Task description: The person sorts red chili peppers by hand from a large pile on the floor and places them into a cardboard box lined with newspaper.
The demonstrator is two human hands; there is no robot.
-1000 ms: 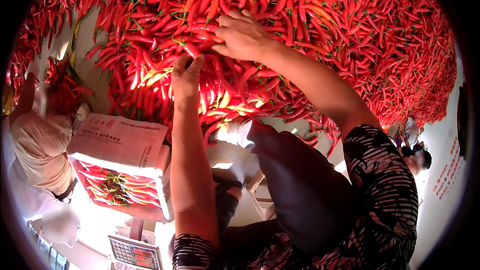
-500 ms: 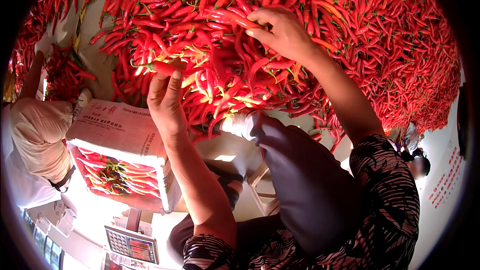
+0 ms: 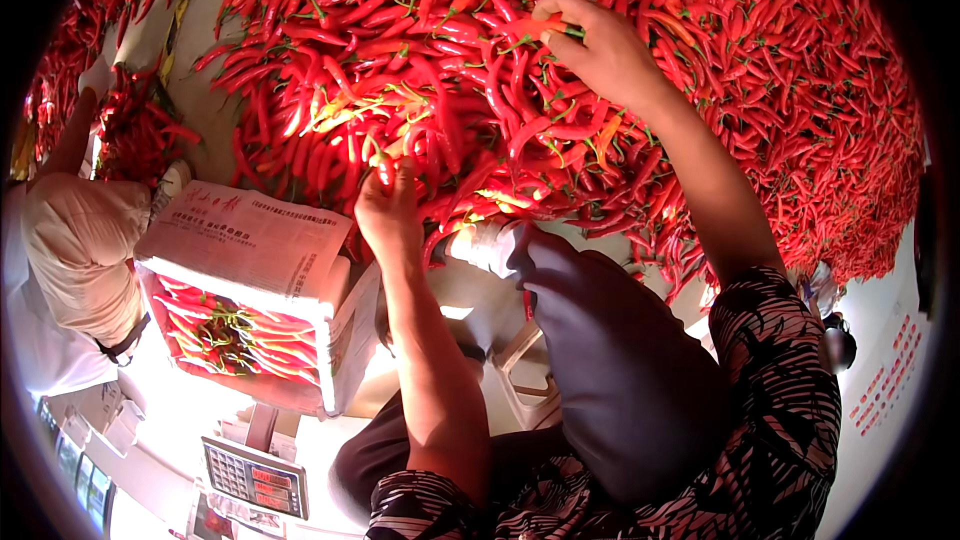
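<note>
My left hand is closed on a red chili pepper, whose green stem end points up from between thumb and fingers. The rest of that pepper is hidden by my fingers. Farther off and to the right, my right hand pinches another red chili pepper between thumb and forefinger, just over the heap. Both hands are above a large pile of red chili peppers, glossy, with green stems, a few of them orange.
Left of my left forearm stands a box lined with newspaper, with chili peppers laid inside, stems toward the middle. A digital scale is below it. Another person's knee is at the left edge, near a smaller chili heap.
My left hand has moved right and slightly nearer with its pepper, which now points upward instead of leftward. My right hand has shifted right and a little farther off.
</note>
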